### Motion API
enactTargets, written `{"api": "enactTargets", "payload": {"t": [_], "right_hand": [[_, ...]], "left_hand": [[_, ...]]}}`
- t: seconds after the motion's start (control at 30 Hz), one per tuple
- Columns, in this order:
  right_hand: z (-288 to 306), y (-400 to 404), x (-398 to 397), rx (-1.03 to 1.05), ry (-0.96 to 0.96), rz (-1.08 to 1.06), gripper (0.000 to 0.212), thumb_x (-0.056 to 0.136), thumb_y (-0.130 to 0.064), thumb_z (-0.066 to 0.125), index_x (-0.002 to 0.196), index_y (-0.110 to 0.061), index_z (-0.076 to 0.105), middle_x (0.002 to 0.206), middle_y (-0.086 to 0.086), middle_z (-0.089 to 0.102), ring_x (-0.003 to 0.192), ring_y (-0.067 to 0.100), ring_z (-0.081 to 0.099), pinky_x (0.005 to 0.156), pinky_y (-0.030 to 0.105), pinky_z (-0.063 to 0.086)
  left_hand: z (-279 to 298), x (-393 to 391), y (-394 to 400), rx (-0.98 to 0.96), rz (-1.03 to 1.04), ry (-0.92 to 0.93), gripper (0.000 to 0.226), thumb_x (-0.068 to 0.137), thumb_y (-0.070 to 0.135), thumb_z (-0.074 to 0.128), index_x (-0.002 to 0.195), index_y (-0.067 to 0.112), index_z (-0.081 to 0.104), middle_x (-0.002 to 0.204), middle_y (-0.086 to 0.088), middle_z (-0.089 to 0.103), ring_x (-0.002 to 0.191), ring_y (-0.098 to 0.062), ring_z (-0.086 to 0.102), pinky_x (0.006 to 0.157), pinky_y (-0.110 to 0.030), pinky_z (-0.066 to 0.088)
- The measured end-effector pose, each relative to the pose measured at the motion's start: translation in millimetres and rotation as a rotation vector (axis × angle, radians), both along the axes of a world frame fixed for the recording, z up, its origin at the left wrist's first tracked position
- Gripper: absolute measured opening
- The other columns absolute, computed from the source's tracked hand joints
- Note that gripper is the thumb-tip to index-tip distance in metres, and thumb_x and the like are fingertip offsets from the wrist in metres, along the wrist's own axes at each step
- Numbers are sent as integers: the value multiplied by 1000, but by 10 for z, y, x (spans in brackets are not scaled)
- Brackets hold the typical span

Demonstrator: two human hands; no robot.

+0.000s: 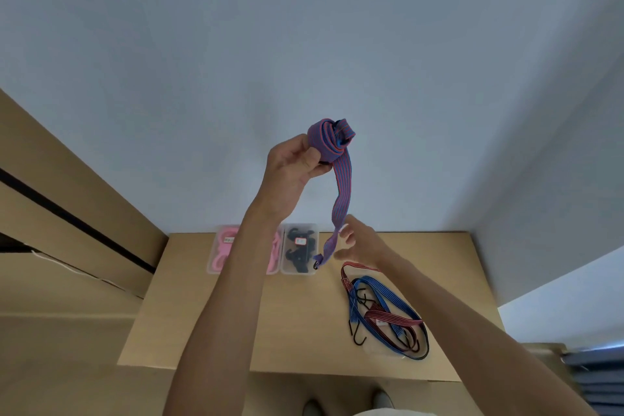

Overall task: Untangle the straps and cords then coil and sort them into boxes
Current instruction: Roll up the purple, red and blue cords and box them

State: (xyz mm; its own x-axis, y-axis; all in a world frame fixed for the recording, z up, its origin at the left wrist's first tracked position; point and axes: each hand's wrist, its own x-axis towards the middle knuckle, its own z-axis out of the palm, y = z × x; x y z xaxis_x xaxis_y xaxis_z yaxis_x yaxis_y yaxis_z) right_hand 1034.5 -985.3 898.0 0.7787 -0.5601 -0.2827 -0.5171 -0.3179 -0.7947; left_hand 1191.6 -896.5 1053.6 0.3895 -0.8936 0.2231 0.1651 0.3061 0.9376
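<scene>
Both forearms fill the lower frame, raised over a light wooden table; left hand is up high against the pale wall, fingers curled round a partly wound coil of the purple strap, flat elastic webbing with blue and red lengthwise stripes; coil is loose and lopsided, outer wraps crossing over each other; tail of the same strap hangs down from the coil, slightly wavy, and ends in a dark hook just above the boxes; right hand sits lower, fingers relaxed and spread, fingertips touching or just beside the hanging tail, not gripping it; cannot tell if there is real contact; on the table's far edge two clear plastic boxes stand side by side; pink box holds pink cords, partly hidden by the left forearm; black box holds black hooked pieces and has a small red-and-white label; near the right side of the table lies a tangled pile of blue-striped and red-striped straps with black hooks, well apart from the boxes.
</scene>
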Motion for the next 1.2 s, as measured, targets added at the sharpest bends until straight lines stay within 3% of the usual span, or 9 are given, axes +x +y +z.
{"api": "enactTargets", "payload": {"t": [0.17,0.3,0.43,0.57,0.67,0.83,0.9,1.07,1.2], "right_hand": [[202,12,113,237,-99,97,15,84,-11,74,98,-14,71,103,1,74,97,10,67,97,33,48],[511,60,212,453,-361,-98,46,82,4,73,120,-11,51,92,14,70,73,26,64,73,35,52],[798,100,341,245,-439,-197,30,90,-6,62,117,-13,50,83,10,67,54,25,59,60,36,53],[889,59,442,-175,-396,-142,17,83,-10,61,100,-13,66,79,7,67,62,22,56,65,36,50],[912,8,447,-471,-386,15,21,78,-9,60,93,-16,72,74,3,63,68,21,53,66,36,47],[955,-79,444,-535,-473,130,35,70,10,57,94,-9,74,85,4,69,73,15,59,70,28,52],[951,-172,427,-544,-475,101,30,72,11,65,90,-8,79,91,7,65,72,14,58,70,14,47],[1006,-271,337,-232,-468,-32,19,83,7,66,90,-5,78,89,2,72,81,7,63,76,15,44],[1039,-300,274,12,-537,-122,16,90,7,61,94,-1,75,82,4,71,73,8,63,74,18,50]], "left_hand": [[-97,-29,-44,147,127,-197,11,93,-1,56,90,-10,61,87,-12,66,85,-15,68,83,-31,57],[-235,-4,-72,273,243,-305,14,83,10,61,69,10,57,70,-4,63,76,-21,60,79,-38,53],[-390,30,-85,382,483,-475,20,85,9,65,68,6,53,64,1,56,61,-11,48,64,-27,43],[-483,82,-66,576,646,-710,11,90,16,64,79,12,62,93,-3,56,80,-18,57,71,-30,41],[-486,82,-32,745,549,-914,13,93,20,57,81,18,60,80,-1,56,76,-27,54,62,-31,35],[-448,81,49,790,271,-1112,18,93,19,54,76,22,54,71,-1,59,72,-29,58,58,-29,34],[-427,97,100,758,139,-1110,24,96,20,52,72,21,50,66,0,55,64,-23,50,57,-28,34],[-489,64,182,695,-68,-925,28,92,6,52,66,15,47,61,4,51,57,-13,42,57,-26,35],[-476,48,181,608,-87,-794,21,98,7,48,78,6,54,69,-4,58,64,-13,49,66,-31,42]]}}
